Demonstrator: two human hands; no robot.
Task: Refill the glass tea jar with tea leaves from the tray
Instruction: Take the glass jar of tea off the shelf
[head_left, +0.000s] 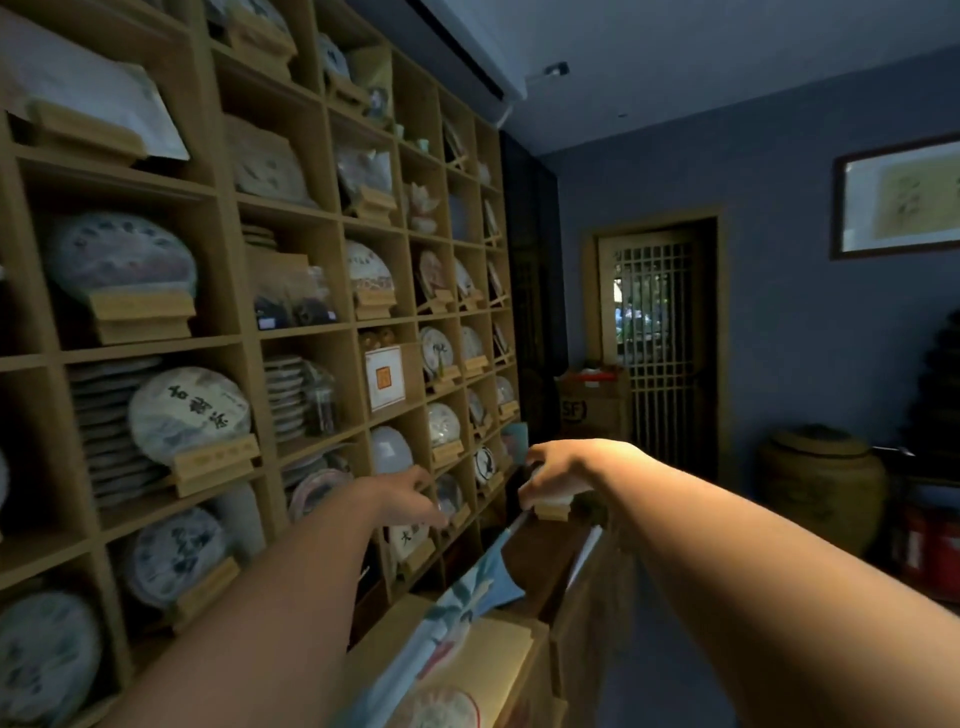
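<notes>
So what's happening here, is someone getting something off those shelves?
A person stands beside a tall wooden shelf wall filled with round paper-wrapped tea cakes on small wooden stands. Both bare arms reach forward. The right hand grips a pale wrapped object on a wooden stand; what it is stays unclear. The left hand hovers open near the shelves. No glass jar or tray is visible.

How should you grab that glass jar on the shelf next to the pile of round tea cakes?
Probably grip the glass jar around its middle, coming straight in from the front. It stands upright in its cubby, the stack of tea cakes close beside it and a shelf board above, so only the front looks open.
</notes>
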